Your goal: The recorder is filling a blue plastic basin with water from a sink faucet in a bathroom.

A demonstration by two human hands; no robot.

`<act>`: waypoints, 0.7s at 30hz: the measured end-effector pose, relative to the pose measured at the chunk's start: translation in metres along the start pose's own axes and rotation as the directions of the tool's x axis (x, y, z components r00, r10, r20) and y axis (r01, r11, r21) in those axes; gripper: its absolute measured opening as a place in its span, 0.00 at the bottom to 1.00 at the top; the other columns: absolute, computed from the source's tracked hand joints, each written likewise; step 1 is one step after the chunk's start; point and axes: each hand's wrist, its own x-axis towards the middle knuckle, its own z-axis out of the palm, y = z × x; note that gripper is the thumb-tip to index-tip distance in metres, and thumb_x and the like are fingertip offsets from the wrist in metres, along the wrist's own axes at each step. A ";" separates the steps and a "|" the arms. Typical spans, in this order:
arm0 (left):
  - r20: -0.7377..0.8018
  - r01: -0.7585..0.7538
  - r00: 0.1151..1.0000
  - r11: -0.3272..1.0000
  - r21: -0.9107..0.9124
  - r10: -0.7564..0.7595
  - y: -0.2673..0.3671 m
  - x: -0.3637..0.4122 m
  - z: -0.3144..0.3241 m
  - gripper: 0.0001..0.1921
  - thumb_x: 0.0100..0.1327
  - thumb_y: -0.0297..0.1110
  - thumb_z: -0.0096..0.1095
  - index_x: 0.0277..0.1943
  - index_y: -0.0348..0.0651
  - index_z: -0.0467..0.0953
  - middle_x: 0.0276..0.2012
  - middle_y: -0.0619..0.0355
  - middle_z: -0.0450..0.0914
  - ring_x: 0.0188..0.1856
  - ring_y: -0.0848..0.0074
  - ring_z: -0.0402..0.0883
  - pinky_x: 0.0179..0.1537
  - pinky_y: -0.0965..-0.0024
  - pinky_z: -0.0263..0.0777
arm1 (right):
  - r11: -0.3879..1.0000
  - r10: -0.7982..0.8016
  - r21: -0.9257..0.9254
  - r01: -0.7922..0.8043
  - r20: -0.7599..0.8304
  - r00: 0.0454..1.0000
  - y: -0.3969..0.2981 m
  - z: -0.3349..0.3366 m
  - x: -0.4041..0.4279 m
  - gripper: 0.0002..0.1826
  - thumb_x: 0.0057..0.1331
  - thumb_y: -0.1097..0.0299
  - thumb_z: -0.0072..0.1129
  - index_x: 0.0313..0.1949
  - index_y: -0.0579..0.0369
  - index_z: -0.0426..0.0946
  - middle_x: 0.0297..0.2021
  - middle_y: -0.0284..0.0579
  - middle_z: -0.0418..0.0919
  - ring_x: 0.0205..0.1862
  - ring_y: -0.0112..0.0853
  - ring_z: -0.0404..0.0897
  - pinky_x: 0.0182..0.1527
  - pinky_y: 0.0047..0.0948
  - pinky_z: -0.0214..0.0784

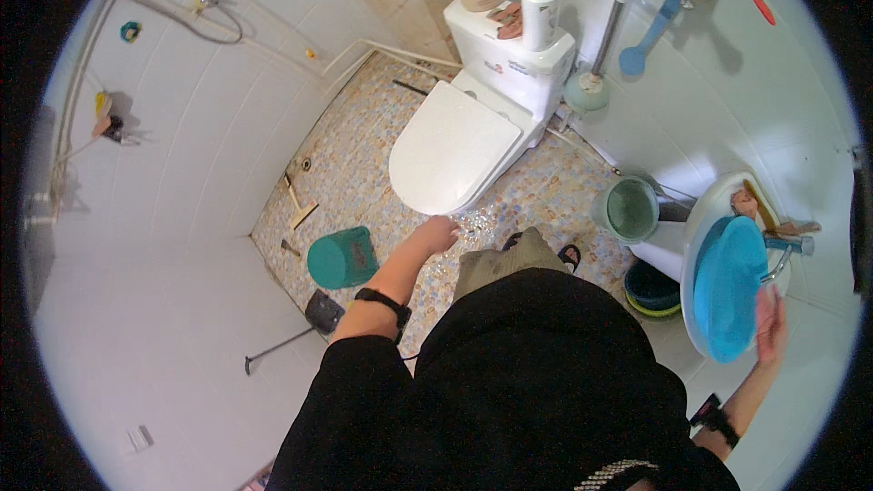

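My left hand [436, 234] hangs over the pebble-patterned floor, close to the front edge of the closed white toilet lid [453, 150]. Its fingers look curled, and I cannot tell whether they hold something. Bright wet glints show on the floor [485, 225] beside it. At the right, my right hand [769, 324] is against the edge of a blue plastic basin [733, 286]. Its fingers point up towards the metal faucet [777, 266], and its grip is unclear. The basin rests tilted in the white washbasin [690, 317].
A green bucket [341, 258] lies on its side near a dustpan [324, 311] and a squeegee head [303, 215]. A pale bucket [631, 208] stands by the washbasin, above dark basins [651, 286]. Pump bottles [542, 13] top the toilet tank; a plunger [588, 90] hangs beside it.
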 end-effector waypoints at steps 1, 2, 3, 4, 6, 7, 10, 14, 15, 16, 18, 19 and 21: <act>-0.010 0.015 1.000 1.000 -0.009 -0.016 0.006 0.003 0.001 0.14 0.53 0.35 0.53 0.43 0.40 0.74 0.39 0.45 0.75 0.44 0.54 0.71 0.46 0.57 0.65 | 0.993 -0.049 0.097 0.067 -0.177 0.983 -0.022 -0.006 0.021 0.24 0.66 0.68 0.38 0.59 0.64 0.51 0.56 0.55 0.59 0.57 0.42 0.61 0.60 0.35 0.53; -0.020 0.030 0.999 0.999 -0.019 -0.030 0.011 0.006 0.001 0.14 0.53 0.35 0.53 0.42 0.40 0.74 0.39 0.45 0.75 0.44 0.54 0.71 0.46 0.57 0.65 | 0.976 -0.061 0.191 0.107 -0.234 0.970 -0.040 -0.014 0.041 0.25 0.66 0.68 0.37 0.59 0.65 0.48 0.57 0.55 0.57 0.58 0.44 0.60 0.61 0.38 0.51; -0.046 0.022 0.999 0.999 -0.032 -0.023 0.017 0.008 0.000 0.14 0.53 0.35 0.52 0.42 0.40 0.74 0.39 0.45 0.75 0.43 0.54 0.71 0.46 0.57 0.65 | 0.934 -0.045 0.321 0.158 -0.334 0.942 -0.053 -0.022 0.062 0.26 0.66 0.67 0.36 0.60 0.65 0.45 0.59 0.56 0.54 0.58 0.46 0.59 0.62 0.40 0.49; -0.073 0.013 0.997 0.999 -0.045 -0.016 0.022 0.010 0.000 0.14 0.53 0.35 0.52 0.42 0.40 0.74 0.38 0.45 0.75 0.43 0.54 0.71 0.46 0.57 0.65 | 0.905 -0.041 0.371 0.208 -0.411 0.911 -0.061 -0.034 0.082 0.26 0.66 0.67 0.36 0.61 0.64 0.44 0.60 0.55 0.50 0.60 0.47 0.56 0.62 0.42 0.49; -0.110 -0.004 0.994 0.998 -0.068 -0.004 0.030 0.008 0.002 0.14 0.54 0.35 0.52 0.41 0.40 0.74 0.38 0.46 0.75 0.43 0.54 0.71 0.46 0.57 0.65 | 0.811 0.021 0.517 0.274 -0.494 0.869 -0.081 -0.055 0.124 0.28 0.67 0.68 0.36 0.62 0.62 0.40 0.63 0.54 0.42 0.63 0.48 0.49 0.62 0.47 0.48; -0.124 -0.012 0.992 0.997 -0.077 0.002 0.033 0.007 0.003 0.14 0.54 0.35 0.51 0.41 0.40 0.74 0.38 0.46 0.75 0.43 0.54 0.71 0.47 0.57 0.64 | 0.792 0.005 0.551 0.263 -0.437 0.900 -0.088 -0.064 0.144 0.28 0.67 0.68 0.35 0.62 0.61 0.40 0.63 0.54 0.42 0.63 0.48 0.47 0.62 0.48 0.46; -0.133 0.030 0.990 0.995 -0.090 -0.042 0.032 -0.002 0.008 0.14 0.54 0.35 0.51 0.42 0.40 0.74 0.39 0.45 0.75 0.44 0.54 0.71 0.48 0.58 0.64 | 0.757 -0.063 0.582 0.297 -0.388 0.920 -0.097 -0.090 0.186 0.26 0.67 0.67 0.32 0.62 0.61 0.41 0.62 0.55 0.43 0.64 0.47 0.46 0.62 0.50 0.43; -0.136 0.109 0.983 0.986 -0.127 -0.126 0.025 -0.020 0.021 0.15 0.54 0.35 0.51 0.43 0.40 0.74 0.40 0.45 0.74 0.46 0.54 0.70 0.49 0.59 0.63 | 0.697 -0.020 0.693 0.187 -0.242 0.970 -0.108 -0.114 0.212 0.31 0.60 0.51 0.29 0.60 0.55 0.47 0.61 0.48 0.49 0.63 0.43 0.48 0.62 0.44 0.41; -0.167 0.119 0.976 0.982 -0.148 -0.143 0.023 -0.026 0.023 0.14 0.53 0.35 0.51 0.42 0.40 0.74 0.39 0.45 0.75 0.45 0.55 0.71 0.49 0.59 0.64 | 0.650 0.029 0.758 0.054 -0.096 0.995 -0.110 -0.118 0.212 0.34 0.57 0.44 0.30 0.60 0.49 0.50 0.61 0.44 0.50 0.63 0.42 0.48 0.62 0.41 0.40; -0.196 0.123 0.969 0.980 -0.155 -0.153 0.022 -0.032 0.027 0.14 0.52 0.34 0.52 0.41 0.40 0.75 0.38 0.45 0.75 0.44 0.55 0.71 0.48 0.59 0.64 | 0.595 0.063 0.800 -0.078 0.050 0.997 -0.112 -0.121 0.208 0.37 0.53 0.38 0.31 0.60 0.43 0.52 0.61 0.39 0.51 0.62 0.40 0.49 0.62 0.39 0.39; -0.212 0.119 0.966 0.982 -0.149 -0.149 0.023 -0.037 0.032 0.14 0.52 0.35 0.52 0.41 0.40 0.75 0.37 0.45 0.76 0.43 0.55 0.72 0.47 0.59 0.64 | 0.594 0.028 0.789 -0.159 0.177 0.984 -0.118 -0.126 0.186 0.39 0.51 0.34 0.32 0.59 0.40 0.54 0.61 0.37 0.52 0.62 0.39 0.50 0.62 0.38 0.39; -0.200 0.126 0.969 0.985 -0.119 -0.148 0.022 -0.038 0.032 0.14 0.52 0.35 0.52 0.41 0.41 0.75 0.37 0.45 0.76 0.43 0.55 0.72 0.48 0.59 0.64 | 0.648 -0.024 0.754 -0.112 0.166 0.986 -0.122 -0.125 0.172 0.37 0.53 0.38 0.31 0.59 0.43 0.53 0.61 0.39 0.52 0.62 0.39 0.51 0.61 0.39 0.41; -0.132 0.157 0.975 0.974 -0.162 -0.179 0.023 -0.040 0.031 0.15 0.54 0.36 0.53 0.43 0.41 0.74 0.40 0.45 0.74 0.46 0.55 0.70 0.49 0.59 0.63 | 0.847 -0.312 0.446 0.289 -0.022 0.950 -0.112 -0.115 0.166 0.24 0.67 0.67 0.29 0.59 0.68 0.45 0.60 0.58 0.50 0.63 0.44 0.50 0.60 0.50 0.48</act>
